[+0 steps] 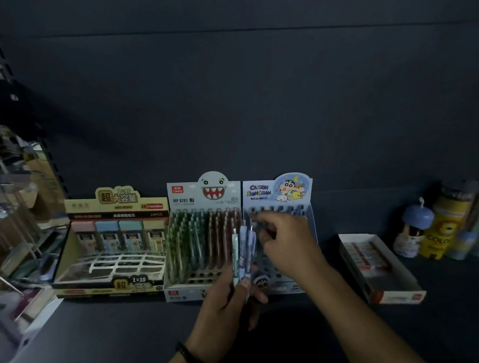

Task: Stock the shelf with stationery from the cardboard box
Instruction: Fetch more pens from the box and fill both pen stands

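My left hand (pixel 231 303) grips a small bunch of pale blue pens (pixel 244 251), held upright in front of the display boxes. My right hand (pixel 281 239) reaches over the Crayon Shin-chan pen display box (pixel 276 192), fingers curled at its upper rows of pens; whether it pinches a pen is hidden by blur. Left of it stands the monster-face pen display (pixel 202 231), filled with green and red pens. The cardboard box is not in view.
A yellow lead-refill display box (pixel 112 240) stands at the left. A white tray of erasers (pixel 377 266) lies at the right, with a blue-capped figure (pixel 414 229) and yellow cans (pixel 446 228) behind it. The dark shelf surface (pixel 129 334) runs in front.
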`<move>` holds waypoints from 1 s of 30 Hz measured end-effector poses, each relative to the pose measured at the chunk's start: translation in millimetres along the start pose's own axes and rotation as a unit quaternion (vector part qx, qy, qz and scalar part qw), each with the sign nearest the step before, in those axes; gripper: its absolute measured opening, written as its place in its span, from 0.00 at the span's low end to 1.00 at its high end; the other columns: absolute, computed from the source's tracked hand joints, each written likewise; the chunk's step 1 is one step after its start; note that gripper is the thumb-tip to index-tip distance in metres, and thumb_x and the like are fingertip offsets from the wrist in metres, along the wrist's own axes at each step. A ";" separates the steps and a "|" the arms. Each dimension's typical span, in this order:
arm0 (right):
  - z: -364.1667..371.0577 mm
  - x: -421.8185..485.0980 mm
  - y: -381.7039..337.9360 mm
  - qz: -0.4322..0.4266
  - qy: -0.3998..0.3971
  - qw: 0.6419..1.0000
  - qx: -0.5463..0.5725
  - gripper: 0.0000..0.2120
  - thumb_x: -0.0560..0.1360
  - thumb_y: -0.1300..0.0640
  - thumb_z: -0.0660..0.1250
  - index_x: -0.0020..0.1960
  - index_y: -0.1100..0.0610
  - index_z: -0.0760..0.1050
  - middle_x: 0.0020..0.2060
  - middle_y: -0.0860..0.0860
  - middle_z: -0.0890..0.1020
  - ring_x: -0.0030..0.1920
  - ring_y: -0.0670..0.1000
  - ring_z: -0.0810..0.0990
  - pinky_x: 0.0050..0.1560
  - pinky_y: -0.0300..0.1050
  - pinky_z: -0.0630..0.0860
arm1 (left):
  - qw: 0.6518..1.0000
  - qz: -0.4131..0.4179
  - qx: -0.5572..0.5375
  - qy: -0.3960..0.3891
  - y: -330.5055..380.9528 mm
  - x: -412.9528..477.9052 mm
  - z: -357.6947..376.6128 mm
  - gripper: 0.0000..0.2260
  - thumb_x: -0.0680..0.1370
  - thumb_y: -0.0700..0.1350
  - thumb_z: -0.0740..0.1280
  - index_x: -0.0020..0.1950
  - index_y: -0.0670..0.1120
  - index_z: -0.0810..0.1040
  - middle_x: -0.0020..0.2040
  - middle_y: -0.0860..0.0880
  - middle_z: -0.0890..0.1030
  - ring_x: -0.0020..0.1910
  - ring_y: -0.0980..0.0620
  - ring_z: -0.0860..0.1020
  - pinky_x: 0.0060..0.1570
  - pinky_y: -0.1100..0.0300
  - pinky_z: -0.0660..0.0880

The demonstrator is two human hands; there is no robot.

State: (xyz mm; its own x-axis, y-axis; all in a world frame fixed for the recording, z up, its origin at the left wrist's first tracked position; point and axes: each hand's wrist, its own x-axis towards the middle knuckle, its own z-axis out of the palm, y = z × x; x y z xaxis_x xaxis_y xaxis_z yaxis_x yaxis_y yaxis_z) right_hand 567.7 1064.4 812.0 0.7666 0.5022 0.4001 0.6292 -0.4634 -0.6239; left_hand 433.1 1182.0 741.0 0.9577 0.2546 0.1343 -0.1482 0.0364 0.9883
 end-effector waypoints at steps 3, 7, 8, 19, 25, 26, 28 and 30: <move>-4.4 -10.1 2.5 -0.003 0.042 0.995 0.086 0.18 0.84 0.59 0.65 0.68 0.42 0.82 0.39 0.45 0.86 0.31 0.43 0.80 0.32 0.36 0.75 | 0.999 0.028 -0.012 0.010 4.1 0.1 8.4 0.10 0.87 0.45 0.59 0.60 0.44 0.78 0.45 0.37 0.84 0.29 0.45 0.74 0.30 0.55 0.73; -29.5 -25.2 -4.1 0.058 0.076 0.939 0.331 0.15 0.84 0.64 0.65 0.59 0.48 0.85 0.41 0.52 0.87 0.32 0.48 0.83 0.31 0.38 0.76 | 0.996 0.016 -0.088 -0.023 19.7 6.0 29.0 0.13 0.86 0.45 0.59 0.62 0.41 0.80 0.47 0.35 0.84 0.27 0.45 0.72 0.31 0.57 0.69; -36.8 -29.2 -4.9 0.056 0.068 0.932 0.352 0.13 0.84 0.63 0.66 0.58 0.50 0.86 0.41 0.52 0.87 0.33 0.48 0.83 0.32 0.37 0.75 | 0.995 0.015 -0.096 -0.030 22.4 8.6 34.6 0.13 0.86 0.46 0.60 0.61 0.42 0.81 0.47 0.34 0.84 0.27 0.45 0.73 0.33 0.56 0.68; -66.4 -38.4 27.3 0.063 0.106 0.947 0.297 0.16 0.76 0.62 0.77 0.60 0.48 0.83 0.39 0.51 0.88 0.42 0.49 0.88 0.51 0.53 0.84 | 0.999 0.045 -0.030 -0.006 4.0 24.5 63.0 0.10 0.87 0.42 0.60 0.62 0.43 0.80 0.47 0.38 0.83 0.34 0.42 0.78 0.34 0.52 0.75; -80.3 -33.5 44.0 0.057 0.231 0.945 0.225 0.18 0.77 0.59 0.77 0.65 0.47 0.81 0.36 0.46 0.88 0.36 0.45 0.87 0.42 0.43 0.83 | 0.995 0.058 0.024 0.072 -5.7 20.0 52.3 0.14 0.87 0.48 0.57 0.68 0.52 0.78 0.42 0.41 0.82 0.33 0.43 0.76 0.37 0.53 0.75; -79.3 -31.4 47.7 0.044 0.233 0.953 0.187 0.17 0.77 0.58 0.77 0.64 0.47 0.81 0.37 0.44 0.88 0.37 0.44 0.87 0.44 0.45 0.83 | 0.995 0.058 0.036 0.073 -5.8 20.3 52.1 0.14 0.86 0.50 0.57 0.68 0.54 0.76 0.41 0.42 0.81 0.32 0.43 0.74 0.36 0.53 0.74; -72.5 -27.2 52.0 0.020 0.233 0.964 0.126 0.16 0.77 0.56 0.77 0.63 0.46 0.83 0.37 0.41 0.87 0.39 0.41 0.86 0.48 0.40 0.83 | 0.995 0.051 0.046 0.071 -9.0 21.6 52.2 0.15 0.85 0.53 0.57 0.69 0.55 0.76 0.36 0.44 0.76 0.30 0.44 0.68 0.34 0.54 0.70; -63.2 -22.8 52.1 0.013 0.229 0.968 0.102 0.17 0.77 0.57 0.78 0.64 0.47 0.84 0.37 0.39 0.87 0.41 0.37 0.85 0.48 0.28 0.77 | 0.997 0.033 0.008 0.062 -10.8 21.0 53.9 0.16 0.85 0.53 0.58 0.69 0.52 0.76 0.33 0.48 0.65 0.31 0.47 0.59 0.32 0.54 0.64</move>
State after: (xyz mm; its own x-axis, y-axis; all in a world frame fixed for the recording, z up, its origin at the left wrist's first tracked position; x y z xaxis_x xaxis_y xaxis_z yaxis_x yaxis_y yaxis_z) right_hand 591.1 982.7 812.7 0.7881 0.0940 0.6083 0.6057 -0.2943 -0.7393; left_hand 468.1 1134.9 737.0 0.9077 0.3741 0.1901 -0.2052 0.0003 0.9787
